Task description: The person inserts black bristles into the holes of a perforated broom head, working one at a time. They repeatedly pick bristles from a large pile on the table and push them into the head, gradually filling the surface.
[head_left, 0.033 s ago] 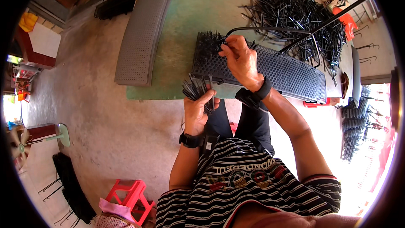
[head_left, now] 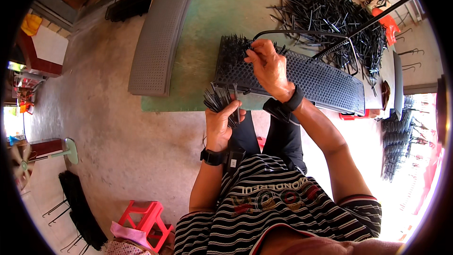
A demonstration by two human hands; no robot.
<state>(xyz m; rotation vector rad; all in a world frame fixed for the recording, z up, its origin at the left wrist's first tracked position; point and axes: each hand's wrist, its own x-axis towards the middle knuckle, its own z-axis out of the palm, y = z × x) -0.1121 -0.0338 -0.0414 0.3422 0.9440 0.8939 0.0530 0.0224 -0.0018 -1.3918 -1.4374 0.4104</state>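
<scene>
My left hand (head_left: 218, 125) is closed round a bundle of thin black plastic strips (head_left: 218, 98), just off the front edge of the green table (head_left: 198, 61). A long grey panel full of round holes (head_left: 325, 78) lies across the table in front of me. Black strips (head_left: 231, 47) stand up out of the holes at its left end. Over that end my right hand (head_left: 272, 71) is bent in a pinch, fingertips at the standing strips. Whatever it pinches is too small to make out.
A big heap of loose black strips (head_left: 337, 23) covers the table's far right. A black metal frame (head_left: 368, 16) reaches over the panel. Grey perforated sheets (head_left: 158, 47) are stacked on the left. A red plastic stool (head_left: 153, 215) stands on the floor at lower left.
</scene>
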